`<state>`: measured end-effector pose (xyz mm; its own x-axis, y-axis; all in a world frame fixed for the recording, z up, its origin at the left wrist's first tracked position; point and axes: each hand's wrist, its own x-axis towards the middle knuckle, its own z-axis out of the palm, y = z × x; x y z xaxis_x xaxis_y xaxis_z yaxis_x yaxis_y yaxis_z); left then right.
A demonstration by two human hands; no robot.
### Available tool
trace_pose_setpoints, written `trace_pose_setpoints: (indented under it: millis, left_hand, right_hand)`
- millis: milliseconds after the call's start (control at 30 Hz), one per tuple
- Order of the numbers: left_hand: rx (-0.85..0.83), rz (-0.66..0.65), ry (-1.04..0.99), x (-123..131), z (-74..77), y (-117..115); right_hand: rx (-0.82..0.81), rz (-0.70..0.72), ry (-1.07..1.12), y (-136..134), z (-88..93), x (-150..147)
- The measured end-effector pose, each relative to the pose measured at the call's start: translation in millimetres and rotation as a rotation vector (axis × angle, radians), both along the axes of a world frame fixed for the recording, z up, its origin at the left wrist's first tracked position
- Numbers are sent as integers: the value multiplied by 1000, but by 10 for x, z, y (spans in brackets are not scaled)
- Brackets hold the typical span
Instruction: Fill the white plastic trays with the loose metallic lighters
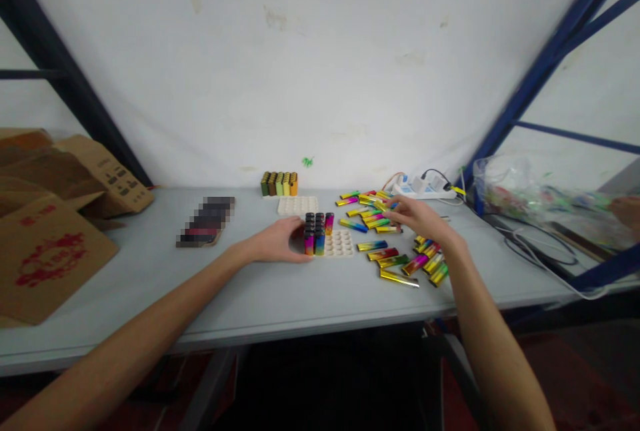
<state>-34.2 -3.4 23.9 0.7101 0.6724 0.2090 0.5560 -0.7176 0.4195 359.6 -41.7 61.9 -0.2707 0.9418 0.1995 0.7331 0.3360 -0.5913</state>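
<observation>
My left hand [278, 241] rests on the grey table against the left side of a white holed tray [340, 244], fingers curled beside the several shiny rainbow lighters [316, 232] that stand upright in its left part. My right hand [417, 216] reaches over a heap of loose rainbow lighters [373, 214] lying flat to the right of the tray, fingers bent down onto them. Whether those fingers hold one is hidden. More loose lighters [407, 264] lie nearer me, under my right wrist.
A second white tray [298, 205] and a row of coloured lighters [279, 184] stand at the back. A dark blurred object [206, 221] lies left of them. Cardboard boxes [47, 217] fill the left; a power strip [417, 185], cables and a plastic bag [520, 197] sit right.
</observation>
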Motion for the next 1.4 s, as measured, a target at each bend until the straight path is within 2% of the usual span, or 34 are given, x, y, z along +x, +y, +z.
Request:
trace_pose_setpoints:
  millis: [167, 367, 500, 633, 800, 967, 1133, 1400]
  left_hand:
    - [8, 24, -17, -4, -6, -6]
    - [-18, -8, 4, 1, 16, -13]
    - [-8, -39, -31, 2, 6, -2]
    - [-17, -40, -44, 4, 9, -12]
    - [-48, -34, -47, 11, 37, -41]
    - [-46, -18, -56, 8, 29, -36]
    - [-38, 5, -33, -2, 8, -19]
    - [-39, -19, -58, 10, 17, -26]
  right_hand:
    - [148, 41, 81, -11, 52, -361]
    - [40, 123, 314, -10, -28, -720]
    - [24, 185, 371, -42, -17, -867]
    - [-150, 263, 537, -133, -2, -1058]
    - [-187, 141, 742, -169, -61, -1237]
    - [-218, 73, 740, -87, -67, -1251]
    - [-189, -100, 746, -73, -119, -1251]
    - [-149, -87, 624, -97, -179, -1203]
